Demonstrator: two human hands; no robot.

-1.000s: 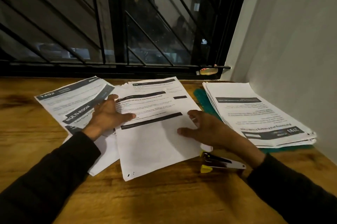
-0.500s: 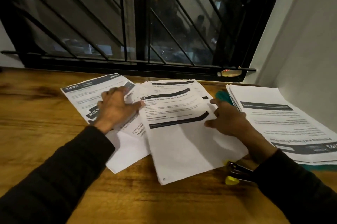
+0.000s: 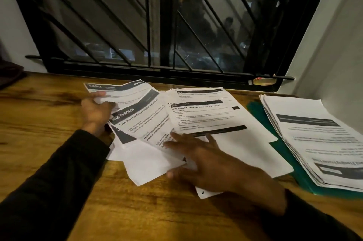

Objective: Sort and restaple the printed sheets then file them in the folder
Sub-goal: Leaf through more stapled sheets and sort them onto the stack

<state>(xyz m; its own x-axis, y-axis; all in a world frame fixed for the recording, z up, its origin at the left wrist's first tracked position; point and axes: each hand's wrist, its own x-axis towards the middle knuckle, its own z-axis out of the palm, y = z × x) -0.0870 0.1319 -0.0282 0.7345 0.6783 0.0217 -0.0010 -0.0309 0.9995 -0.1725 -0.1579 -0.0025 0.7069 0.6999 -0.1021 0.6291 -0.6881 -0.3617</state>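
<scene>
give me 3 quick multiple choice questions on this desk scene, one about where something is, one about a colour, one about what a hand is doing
1. Where does the big paper stack lie?
A. on the folder, at the right
B. on the window sill
C. under the left hand

2. What colour is the folder?
A. red
B. green
C. yellow

3. What is the left hand doing?
A. resting flat on bare wood
B. holding a stapler
C. gripping the edge of the 1492 sheet

Answers:
1 A, green shows beneath the stack.
2 B, its uncovered edge is green.
3 C, fingers curl round the lifted paper edge.
</scene>
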